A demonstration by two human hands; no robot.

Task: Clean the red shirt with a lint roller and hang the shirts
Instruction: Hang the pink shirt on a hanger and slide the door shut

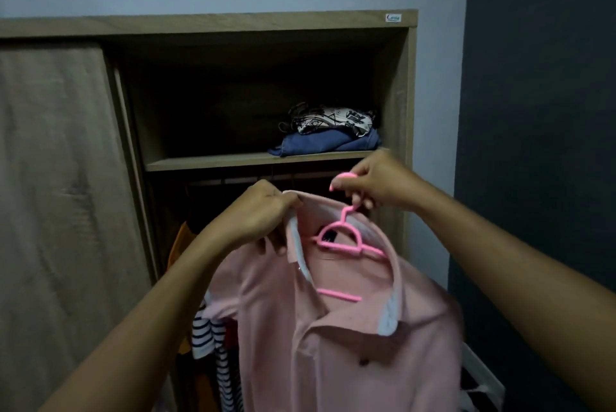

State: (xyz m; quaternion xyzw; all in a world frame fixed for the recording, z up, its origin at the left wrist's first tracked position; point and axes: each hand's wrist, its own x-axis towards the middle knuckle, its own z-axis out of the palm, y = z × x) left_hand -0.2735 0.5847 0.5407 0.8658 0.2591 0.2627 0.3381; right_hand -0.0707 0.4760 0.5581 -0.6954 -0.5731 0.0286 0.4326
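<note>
A pale pink polo shirt (333, 338) with a light blue inner collar hangs in front of me on a pink plastic hanger (343, 241). My left hand (256, 211) pinches the left side of the collar. Up at the hanger's hook, my right hand (373, 181) is closed around it, just below the wardrobe shelf. The hanger's arms sit inside the neck opening; its right arm is hidden under the shoulder. No red shirt and no lint roller are in view.
An open wooden wardrobe (405, 85) stands ahead, its sliding door (56, 178) pushed left. Folded clothes (328, 135) lie on the shelf (233, 161). Below, striped (208, 335) and orange (181, 238) garments hang. A dark wall (540, 111) is on the right.
</note>
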